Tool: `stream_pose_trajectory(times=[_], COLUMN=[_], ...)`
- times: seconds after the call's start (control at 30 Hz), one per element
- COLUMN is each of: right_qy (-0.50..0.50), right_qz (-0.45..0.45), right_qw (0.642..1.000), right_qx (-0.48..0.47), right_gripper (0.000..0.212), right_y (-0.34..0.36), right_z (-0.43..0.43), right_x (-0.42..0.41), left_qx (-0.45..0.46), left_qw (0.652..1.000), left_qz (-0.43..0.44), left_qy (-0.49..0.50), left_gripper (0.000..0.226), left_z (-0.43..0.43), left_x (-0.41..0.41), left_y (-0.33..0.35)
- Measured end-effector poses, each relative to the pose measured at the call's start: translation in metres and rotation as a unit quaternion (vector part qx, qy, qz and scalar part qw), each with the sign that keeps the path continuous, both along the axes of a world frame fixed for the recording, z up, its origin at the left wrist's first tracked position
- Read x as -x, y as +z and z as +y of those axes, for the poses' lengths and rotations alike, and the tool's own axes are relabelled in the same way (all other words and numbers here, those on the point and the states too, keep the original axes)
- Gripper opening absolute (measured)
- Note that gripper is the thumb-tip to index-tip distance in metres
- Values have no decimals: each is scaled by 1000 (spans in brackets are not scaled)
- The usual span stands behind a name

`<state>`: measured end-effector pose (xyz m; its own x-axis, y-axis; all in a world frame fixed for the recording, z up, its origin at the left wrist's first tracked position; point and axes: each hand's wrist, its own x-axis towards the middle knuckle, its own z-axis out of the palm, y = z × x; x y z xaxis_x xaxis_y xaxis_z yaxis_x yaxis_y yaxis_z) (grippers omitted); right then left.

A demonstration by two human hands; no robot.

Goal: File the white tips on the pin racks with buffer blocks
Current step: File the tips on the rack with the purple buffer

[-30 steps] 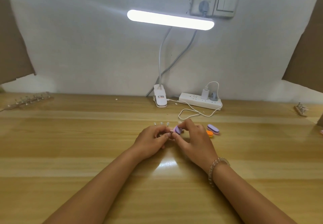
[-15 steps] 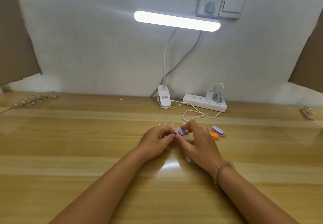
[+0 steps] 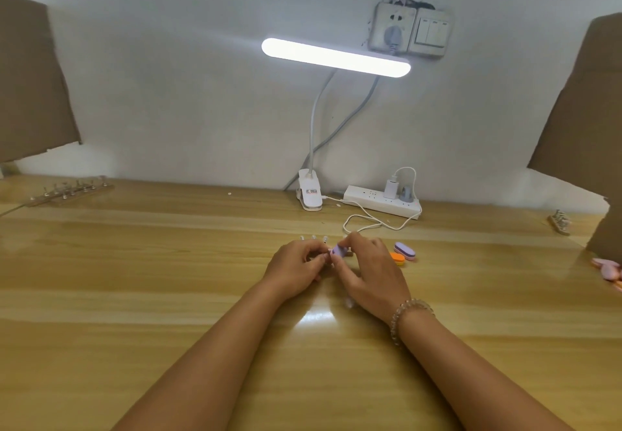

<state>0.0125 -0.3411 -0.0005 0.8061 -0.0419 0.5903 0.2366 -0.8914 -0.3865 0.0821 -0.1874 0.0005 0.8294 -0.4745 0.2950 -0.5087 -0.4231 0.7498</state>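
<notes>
Both hands meet mid-table. Our left hand (image 3: 296, 269) has its fingers curled round the pin rack (image 3: 350, 254); the rack body is mostly hidden under the knuckles. Three white tips (image 3: 313, 238) stick up at the hand's 12 o'clock.

Our right hand (image 3: 373, 272) pinches a purple buffer block (image 3: 337, 251) between thumb and fingertips. The block sits in the gap between the two hands, right at the left fingertips. We can't tell which tip it touches, as that spot is too small to read.

A bead bracelet (image 3: 409, 313) is on the right wrist.

Elsewhere on the wooden table (image 3: 134, 296):
- spare purple block (image 3: 405, 251) and orange block (image 3: 398, 258), touching each other, at 3 o'clock just beside the right hand
- second rack (image 3: 70, 190) at 10 o'clock, far left by the wall
- third rack (image 3: 559, 222) at 2 o'clock, far right
- pink pieces (image 3: 607, 269) at 3 o'clock, cut off by the frame edge
- clip lamp (image 3: 336, 57) lit, its clamp at 12 o'clock, with a power strip (image 3: 382, 201) just right of the clamp
</notes>
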Motion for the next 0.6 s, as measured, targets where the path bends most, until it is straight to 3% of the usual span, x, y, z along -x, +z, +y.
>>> stream_pose_trajectory(times=[0.33,0.6], right_qy=[-36,6], right_qz=[5,-36], right_qw=[999,999], right_qx=[11,-10], right_gripper=[12,11], right_y=[0,5], right_z=[2,4], right_x=[1,0], left_qx=[0,49], left_qw=[1000,995], left_qz=[-12,64], left_qy=[-1,-67], left_gripper=[29,33], left_z=[-1,6], left_x=[4,1], left_y=[-5,4])
